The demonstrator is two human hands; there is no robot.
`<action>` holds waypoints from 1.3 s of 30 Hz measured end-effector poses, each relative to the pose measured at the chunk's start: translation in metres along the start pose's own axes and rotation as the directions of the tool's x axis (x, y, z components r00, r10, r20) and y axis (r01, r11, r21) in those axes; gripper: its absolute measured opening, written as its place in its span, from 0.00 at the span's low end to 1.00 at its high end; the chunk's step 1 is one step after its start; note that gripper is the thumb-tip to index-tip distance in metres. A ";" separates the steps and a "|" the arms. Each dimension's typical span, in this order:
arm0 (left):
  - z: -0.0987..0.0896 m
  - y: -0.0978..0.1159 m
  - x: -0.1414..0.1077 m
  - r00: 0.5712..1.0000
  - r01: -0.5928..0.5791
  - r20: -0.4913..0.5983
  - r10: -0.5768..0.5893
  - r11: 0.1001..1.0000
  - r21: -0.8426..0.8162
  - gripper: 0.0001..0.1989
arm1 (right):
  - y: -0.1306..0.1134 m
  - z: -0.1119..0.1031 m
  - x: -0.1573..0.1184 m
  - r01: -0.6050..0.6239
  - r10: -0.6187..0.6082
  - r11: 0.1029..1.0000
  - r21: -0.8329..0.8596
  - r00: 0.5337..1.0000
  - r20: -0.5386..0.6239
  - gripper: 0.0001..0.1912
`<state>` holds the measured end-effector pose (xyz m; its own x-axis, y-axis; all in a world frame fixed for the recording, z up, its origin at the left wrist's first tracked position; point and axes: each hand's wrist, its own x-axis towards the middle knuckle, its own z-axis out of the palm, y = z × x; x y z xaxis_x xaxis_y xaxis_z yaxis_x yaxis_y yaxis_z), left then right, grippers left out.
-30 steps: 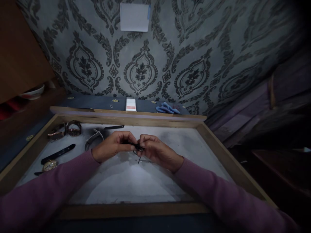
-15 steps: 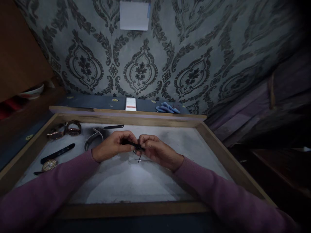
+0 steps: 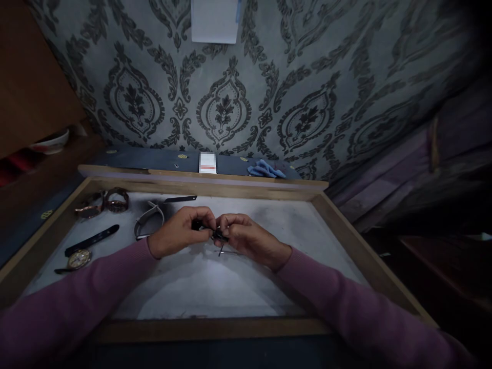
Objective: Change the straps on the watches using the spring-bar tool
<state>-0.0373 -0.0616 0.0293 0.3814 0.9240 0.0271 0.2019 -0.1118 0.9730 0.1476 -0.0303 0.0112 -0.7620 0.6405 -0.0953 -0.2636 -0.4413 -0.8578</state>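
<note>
My left hand [image 3: 180,234] and my right hand [image 3: 255,242] meet over the middle of a wooden-framed tray [image 3: 207,330]. Between their pinched fingertips is a black watch strap [image 3: 220,234], partly hidden by the fingers. A thin dark piece [image 3: 221,250] points down below the fingertips; I cannot make out whether it belongs to the strap. On the white tray floor just beneath lies a slim metal tool [image 3: 229,252], partly covered by my right hand. Left of my left hand stands a looped grey band [image 3: 150,221].
Two bracelet watches [image 3: 117,200] sit in the tray's far left corner. Nearer lie a dark strap [image 3: 92,240] and a gold-cased watch [image 3: 79,259]. A flat black strip [image 3: 180,199] is near the back edge. Behind the rim are a phone-like device [image 3: 208,162] and a blue cloth [image 3: 266,168].
My fingers have shifted slightly around the black strap, and less of it shows by my left hand. The view has tilted a little; the tray's contents stay in place.
</note>
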 end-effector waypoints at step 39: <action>0.006 -0.014 0.000 0.997 0.063 0.047 -0.065 0.997 0.042 0.06 | -0.004 0.003 -0.007 -0.038 0.004 0.918 -0.396 0.996 -0.085 0.14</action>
<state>-0.0347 -0.0621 0.0138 0.4098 0.9110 -0.0468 0.2628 -0.0688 0.9624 0.1527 -0.0349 0.0168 -0.7098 0.6901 -0.1414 0.0207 -0.1802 -0.9834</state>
